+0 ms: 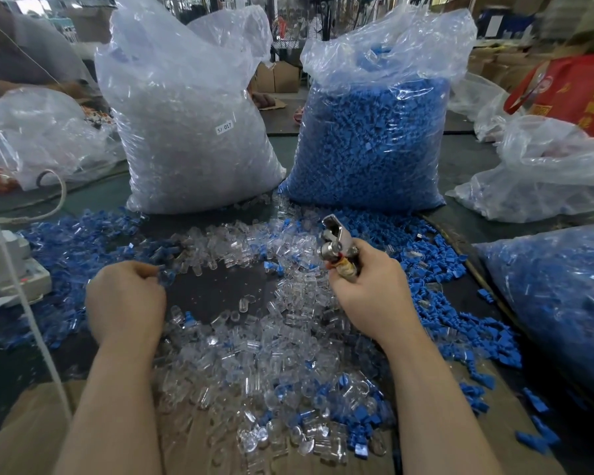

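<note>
Fingers (pixel 343 286) of the right hand (pixel 371 289) wrapped the tool (pixel 336 240).
Its nose angled up-left; the left hand (pixel 126 299) lay curled at the parts (pixel 220 241) leftward, hold unclear.

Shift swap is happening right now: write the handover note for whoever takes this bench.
Left hand: fingers curled at the edge of the loose parts; whether it pinches one is unclear.
Right hand: grips the metal tool, head pointing up.
Things: clear caps spread between the arms; blue pieces to their right; full clear-cap bag and blue-piece bag stand behind.
Done: a mixed blue-and-clear heap lies at left, perhaps finished.
Left: the loose piles and both bags.
</note>
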Demonstrator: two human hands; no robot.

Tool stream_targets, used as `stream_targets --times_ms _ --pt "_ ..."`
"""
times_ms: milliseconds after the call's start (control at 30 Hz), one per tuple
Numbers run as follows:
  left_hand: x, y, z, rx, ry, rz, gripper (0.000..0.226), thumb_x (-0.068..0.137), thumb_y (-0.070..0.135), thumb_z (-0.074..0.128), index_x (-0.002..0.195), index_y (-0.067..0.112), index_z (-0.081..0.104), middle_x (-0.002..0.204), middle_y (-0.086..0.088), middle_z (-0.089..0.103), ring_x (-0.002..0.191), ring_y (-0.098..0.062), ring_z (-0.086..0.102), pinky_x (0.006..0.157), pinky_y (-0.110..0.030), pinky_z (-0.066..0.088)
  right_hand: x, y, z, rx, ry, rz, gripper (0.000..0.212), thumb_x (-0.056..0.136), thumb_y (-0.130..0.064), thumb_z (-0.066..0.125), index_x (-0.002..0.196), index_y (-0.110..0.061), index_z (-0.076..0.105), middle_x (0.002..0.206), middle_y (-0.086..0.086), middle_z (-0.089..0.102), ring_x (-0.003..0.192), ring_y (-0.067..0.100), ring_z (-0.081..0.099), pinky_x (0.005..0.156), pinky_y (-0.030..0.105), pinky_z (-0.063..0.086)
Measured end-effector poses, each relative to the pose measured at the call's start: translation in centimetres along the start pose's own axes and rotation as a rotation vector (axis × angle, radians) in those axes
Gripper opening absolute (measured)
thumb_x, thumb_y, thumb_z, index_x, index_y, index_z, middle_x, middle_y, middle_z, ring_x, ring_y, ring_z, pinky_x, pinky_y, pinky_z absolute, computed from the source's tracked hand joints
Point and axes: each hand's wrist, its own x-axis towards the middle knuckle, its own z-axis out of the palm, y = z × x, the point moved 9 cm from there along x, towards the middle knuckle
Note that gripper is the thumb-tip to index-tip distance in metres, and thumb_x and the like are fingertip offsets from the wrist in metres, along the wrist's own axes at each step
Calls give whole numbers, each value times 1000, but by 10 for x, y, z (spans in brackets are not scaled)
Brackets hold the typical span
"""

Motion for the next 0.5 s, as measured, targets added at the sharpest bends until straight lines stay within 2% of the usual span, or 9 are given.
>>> stream_targets --times_ms 167,267,300,367,433,467,500 --pt "1 -8 10 112 -91 -47 25 91 5 59 112 3 71 116 -27 62 102 -45 58 85 -48 50 0 0 2 -33 -14 -5 8 79 -28 56 74 -25 52 67 -16 60 63 8 54 48 29 35" --pt "-1 8 15 178 -159 -34 34 92 19 63 123 5 65 126 -25 55 112 -44 53 90 -49 46 1 -1 2 -60 -12 -7 7 76 -34 52 72 -28 49 66 -20 60 61 5 53 47 28 29" --pt "-3 20 15 131 -178 -1 36 92 25 65 125 10 65 126 -20 58 113 -40 54 92 -48 46 1 -2 2 -81 -6 -10 7 75 -34 52 72 -28 49 62 -15 59 59 7 53 46 27 28" --pt "-14 52 16 -157 -262 65 25 89 32 68 111 21 72 108 -3 70 103 -23 63 89 -39 51 2 -3 3 -135 3 -18 7 74 -34 51 74 -27 49 56 -9 56 54 10 51 47 28 30" --pt "-38 88 26 -498 -480 73 12 88 36 69 93 26 73 80 9 73 77 -3 67 69 -24 54 3 -4 5 -208 -6 -31 9 73 -32 49 78 -25 49 61 -10 56 58 12 51 50 30 35" --pt "-52 104 32 -601 -610 78 14 88 40 67 89 27 72 75 9 73 66 3 64 58 -17 50 4 -5 6 -244 -14 -43 9 74 -31 51 81 -25 49 63 -10 55 60 15 52 52 31 37" --pt "-66 118 40 -659 -723 80 20 88 45 66 89 26 72 76 11 73 60 5 63 54 -14 47 4 -7 7 -276 -20 -58 11 75 -28 54 84 -26 48 65 -10 55 61 17 52 53 32 38"
